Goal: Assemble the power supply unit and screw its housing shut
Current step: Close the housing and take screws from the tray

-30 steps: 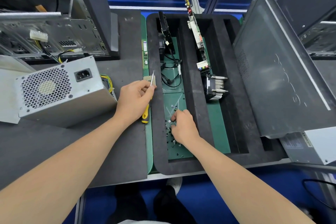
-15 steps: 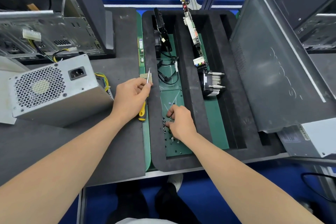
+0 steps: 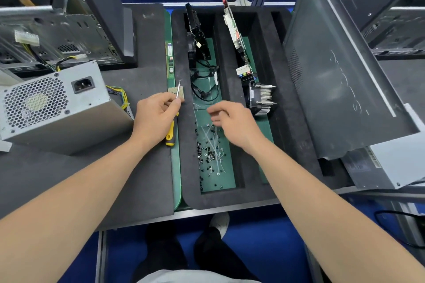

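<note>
Power supply unit [image 3: 57, 108]: lies on the grey mat [image 3: 138, 167] at the left. Its honeycomb fan grille and three-pin mains socket face the camera, and a bundle of yellow and dark wires [image 3: 119, 96] leaves its far side. No marking on the housing can be read.

Left hand [image 3: 156, 117]: fingers curled round a screwdriver [image 3: 172, 131] with a yellow and black handle. The bare shaft points away from the person, its tip over a processor chip [image 3: 176, 94] at the mat's edge.

Right hand [image 3: 232, 122]: held above the black foam tray [image 3: 230, 200], apart from the left hand. Its fingertips are drawn toward the thumb, but motion blur hides whether anything is pinched.

Tray contents: small dark screws [image 3: 207, 151] and white cable ties [image 3: 213, 135] are scattered on the green floor of the left compartment. A finned heatsink [image 3: 262, 99] sits in the next one.

Writing: a memory stick [image 3: 169, 57] beside the tray carries a white label, too small to read. The leaning side panel [image 3: 340, 80] shows only scratches.
</note>
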`<state>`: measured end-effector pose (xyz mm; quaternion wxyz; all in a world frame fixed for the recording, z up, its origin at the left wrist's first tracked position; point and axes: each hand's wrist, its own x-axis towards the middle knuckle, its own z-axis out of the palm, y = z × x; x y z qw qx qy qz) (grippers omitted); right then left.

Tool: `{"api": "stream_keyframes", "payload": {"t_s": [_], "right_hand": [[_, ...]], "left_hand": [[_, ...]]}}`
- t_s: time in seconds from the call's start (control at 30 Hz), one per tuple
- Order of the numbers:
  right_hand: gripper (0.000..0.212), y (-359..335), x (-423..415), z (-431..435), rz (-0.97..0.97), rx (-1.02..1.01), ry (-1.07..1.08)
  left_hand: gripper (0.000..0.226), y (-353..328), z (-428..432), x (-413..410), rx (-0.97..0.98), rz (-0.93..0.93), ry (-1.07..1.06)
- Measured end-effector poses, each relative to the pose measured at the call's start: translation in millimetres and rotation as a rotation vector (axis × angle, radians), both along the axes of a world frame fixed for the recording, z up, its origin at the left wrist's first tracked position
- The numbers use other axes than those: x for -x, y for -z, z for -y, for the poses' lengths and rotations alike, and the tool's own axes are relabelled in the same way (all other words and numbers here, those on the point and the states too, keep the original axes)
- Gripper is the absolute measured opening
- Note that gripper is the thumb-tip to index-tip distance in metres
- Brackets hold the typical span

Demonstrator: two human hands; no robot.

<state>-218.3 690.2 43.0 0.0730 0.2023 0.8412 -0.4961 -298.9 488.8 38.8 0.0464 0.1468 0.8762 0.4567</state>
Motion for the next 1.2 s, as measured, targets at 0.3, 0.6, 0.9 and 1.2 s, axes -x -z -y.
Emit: {"api": "stream_keyframes", "payload": {"t_s": [0.3, 0.6, 0.9, 1.2], "right_hand": [[0.034, -14.1, 10.9, -34.5, -0.099, -0.055, -0.016], [0.027, -10.5, 13.9, 3.0, 0.178, -0.391, -0.538], [0.029, 32.0, 34.8, 32.2, 0.496, -0.586, -0.716], [0.037, 45.0, 30.7, 28.8, 0.407, -0.567, -0.518]], "left_hand": [[0.02, 2.7, -1.5, -3.9, -0.05, 0.009, -0.047], [0.031, 5.1, -3.2, -2.5, -0.029, 0.005, -0.064], [0.032, 6.4, -1.9, 1.7, -0.017, 0.006, -0.05], [0.04, 10.9, -0.7, 5.2, -0.011, 0.004, -0.033]]}}
